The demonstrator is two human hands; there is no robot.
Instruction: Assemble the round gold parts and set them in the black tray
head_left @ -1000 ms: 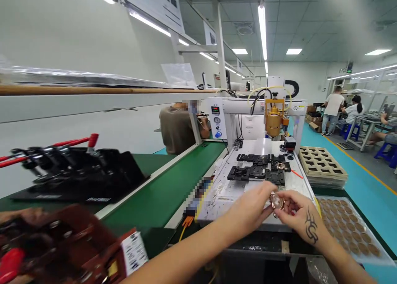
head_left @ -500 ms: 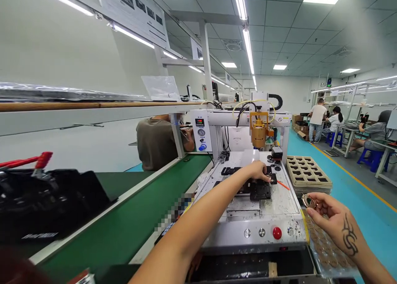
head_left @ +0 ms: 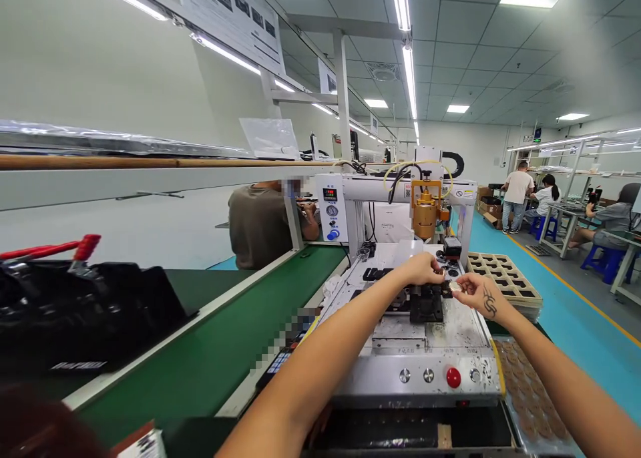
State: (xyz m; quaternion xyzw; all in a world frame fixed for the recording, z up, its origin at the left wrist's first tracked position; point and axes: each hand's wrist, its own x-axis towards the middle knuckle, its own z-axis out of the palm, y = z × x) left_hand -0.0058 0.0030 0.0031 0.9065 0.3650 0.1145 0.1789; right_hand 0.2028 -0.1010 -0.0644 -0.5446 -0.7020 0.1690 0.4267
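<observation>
Over the black fixture [head_left: 426,302] on the white machine bed [head_left: 451,331], I had both hands out. My right hand [head_left: 478,290] pinched a small round metal part [head_left: 455,286] between thumb and fingertips, just above the fixture's right edge. My left hand [head_left: 423,269] sat just beside it, fingers curled narrow around something too small for me to make out, touching or nearly touching the fixture's top. Behind the hands stood the brass-coloured machine head [head_left: 424,215] on its gantry. To the right lay a stack of tan trays [head_left: 503,279] with square pockets, and nearer me a clear tray of brown discs [head_left: 525,391]. A red button [head_left: 453,377] sat on the front panel, and a green conveyor belt [head_left: 225,351] ran along the left.
</observation>
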